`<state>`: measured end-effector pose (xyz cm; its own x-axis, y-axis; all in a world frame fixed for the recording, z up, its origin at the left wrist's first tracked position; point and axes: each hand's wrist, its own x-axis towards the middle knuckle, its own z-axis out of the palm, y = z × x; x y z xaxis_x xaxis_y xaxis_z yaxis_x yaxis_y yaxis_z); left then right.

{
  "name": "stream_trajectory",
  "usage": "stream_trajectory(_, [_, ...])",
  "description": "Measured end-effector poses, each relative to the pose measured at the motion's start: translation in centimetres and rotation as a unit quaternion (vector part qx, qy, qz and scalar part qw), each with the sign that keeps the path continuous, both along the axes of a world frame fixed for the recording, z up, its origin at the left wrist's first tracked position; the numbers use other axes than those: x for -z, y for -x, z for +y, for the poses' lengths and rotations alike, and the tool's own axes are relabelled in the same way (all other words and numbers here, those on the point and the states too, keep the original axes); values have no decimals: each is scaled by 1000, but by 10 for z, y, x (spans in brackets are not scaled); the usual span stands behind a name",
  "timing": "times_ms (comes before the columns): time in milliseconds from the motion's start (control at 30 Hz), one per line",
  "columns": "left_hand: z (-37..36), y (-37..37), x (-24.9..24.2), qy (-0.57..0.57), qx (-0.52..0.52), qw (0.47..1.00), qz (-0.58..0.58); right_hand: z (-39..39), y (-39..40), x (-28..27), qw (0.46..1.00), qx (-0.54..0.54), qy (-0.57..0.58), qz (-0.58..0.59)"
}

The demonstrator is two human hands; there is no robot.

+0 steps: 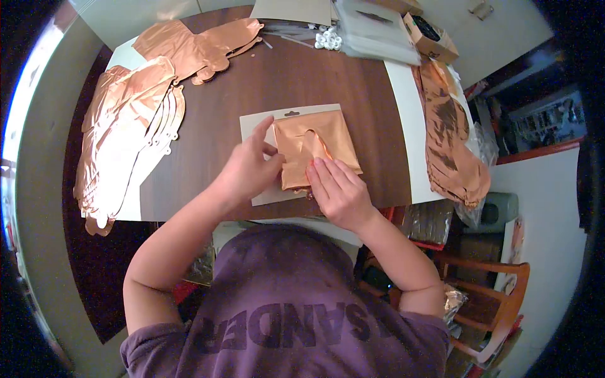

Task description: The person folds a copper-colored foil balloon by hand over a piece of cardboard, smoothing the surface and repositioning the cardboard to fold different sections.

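A copper-coloured foil balloon (299, 142), folded into a rough square, lies on a pale backing card (265, 196) with a hang hole at its top edge. My left hand (247, 169) is at the left side of the folded foil, index finger stretched toward the card's upper part and thumb apart from it. On the lower middle of the foil, my right hand (340, 192) rests with straight fingers lying side by side. A raised fold stands just above those fingertips. What is under the right fingers is hidden.
Flat foil balloons (120, 126) are piled at the table's left, with more foil (195, 50) behind. Another foil stack (447, 132) hangs over the right edge. White rolled pieces (328, 39), clear plastic bags (372, 31) and a cardboard box (430, 38) line the back.
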<state>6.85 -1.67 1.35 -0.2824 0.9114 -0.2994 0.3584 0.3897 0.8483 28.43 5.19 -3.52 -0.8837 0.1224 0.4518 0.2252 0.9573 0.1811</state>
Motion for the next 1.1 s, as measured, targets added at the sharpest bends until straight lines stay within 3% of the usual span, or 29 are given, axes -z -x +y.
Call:
stream_trajectory(67, [3,10,0,-57,39,981,184,0,1,1,1000,3,3,-1])
stream_trajectory(133, [6,21,12,-156,54,914,370,0,2,1,1000,5,5,2])
stream_trajectory(267, [40,36,26,-365,166,850,341,1,6,-1,1000,3,4,8])
stream_trajectory(367, [57,40,41,-349,237,871,250,1,9,-5,1000,0,5,19])
stream_trajectory(467, [65,44,45,-325,298,861,255,2,8,-6,1000,-5,-1,19])
stream_trajectory(667, [66,52,50,-361,308,839,267,0,10,-16,1000,-10,-23,-2])
stream_trajectory(867, [49,62,38,-295,278,903,145,-3,9,-11,999,-7,-22,-26])
stream_trajectory(1100, [45,73,37,-296,281,891,201,-1,10,-5,1000,-19,-9,-19])
